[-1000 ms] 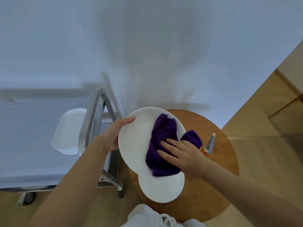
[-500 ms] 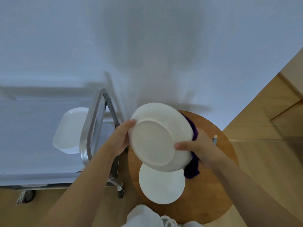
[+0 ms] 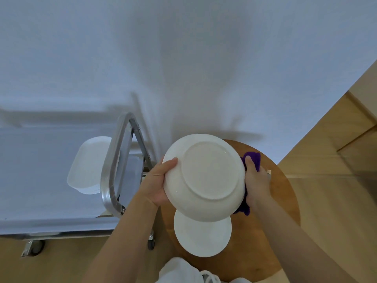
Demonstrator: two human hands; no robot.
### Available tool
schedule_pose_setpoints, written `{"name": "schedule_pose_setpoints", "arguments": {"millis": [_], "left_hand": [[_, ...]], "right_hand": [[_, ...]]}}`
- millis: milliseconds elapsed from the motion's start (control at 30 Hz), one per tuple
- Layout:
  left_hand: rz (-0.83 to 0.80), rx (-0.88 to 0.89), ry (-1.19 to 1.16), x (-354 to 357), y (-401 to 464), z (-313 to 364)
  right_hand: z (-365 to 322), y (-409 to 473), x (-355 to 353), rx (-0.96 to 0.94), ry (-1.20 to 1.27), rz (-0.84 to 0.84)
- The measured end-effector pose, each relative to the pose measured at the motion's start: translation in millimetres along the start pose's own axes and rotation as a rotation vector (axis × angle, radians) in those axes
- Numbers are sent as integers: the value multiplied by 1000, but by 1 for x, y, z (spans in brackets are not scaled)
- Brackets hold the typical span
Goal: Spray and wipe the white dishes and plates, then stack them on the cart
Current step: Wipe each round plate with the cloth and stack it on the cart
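Note:
A white plate (image 3: 206,176) is held in the air with its underside facing me. My left hand (image 3: 159,182) grips its left rim, thumb on the underside. My right hand (image 3: 256,180) holds the right rim together with a purple cloth (image 3: 254,160), which is mostly hidden behind the plate. A second white plate (image 3: 202,235) lies flat on the round wooden table (image 3: 265,231) below. White oval dishes (image 3: 89,166) are stacked on the cart (image 3: 40,180) to the left.
The cart's steel handle (image 3: 114,166) rises between the oval dishes and my left arm. A spray bottle tip (image 3: 269,171) peeks out behind my right hand. A white wall is ahead; the wooden floor (image 3: 336,201) lies to the right.
The plate was face up with my right hand wiping it with the cloth. It has been flipped, underside toward me, and the cloth has gone behind its right rim.

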State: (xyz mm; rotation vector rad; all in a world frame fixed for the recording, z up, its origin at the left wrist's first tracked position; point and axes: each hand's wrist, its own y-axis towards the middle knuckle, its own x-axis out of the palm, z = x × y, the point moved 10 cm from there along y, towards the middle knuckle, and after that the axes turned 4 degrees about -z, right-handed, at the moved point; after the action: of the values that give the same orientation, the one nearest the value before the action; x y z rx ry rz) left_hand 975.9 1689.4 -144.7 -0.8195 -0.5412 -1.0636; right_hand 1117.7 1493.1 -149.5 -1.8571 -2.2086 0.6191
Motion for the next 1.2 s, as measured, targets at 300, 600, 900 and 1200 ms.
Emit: {"name": "schedule_pose_setpoints", "arguments": {"millis": [300,600,900,1200], "left_hand": [[0,138,744,43,-6,10],[-159,106,1014,70,-24,10],[-180,123,612,74,-34,18],[78,291,190,55,-29,35]], "right_hand": [[-78,-53,45,-709,-474,-178],[-66,-53,89,-783,-736,-488],[-24,-14,58,-312,-117,-424],[-2,-16,45,-247,103,-396]]}}
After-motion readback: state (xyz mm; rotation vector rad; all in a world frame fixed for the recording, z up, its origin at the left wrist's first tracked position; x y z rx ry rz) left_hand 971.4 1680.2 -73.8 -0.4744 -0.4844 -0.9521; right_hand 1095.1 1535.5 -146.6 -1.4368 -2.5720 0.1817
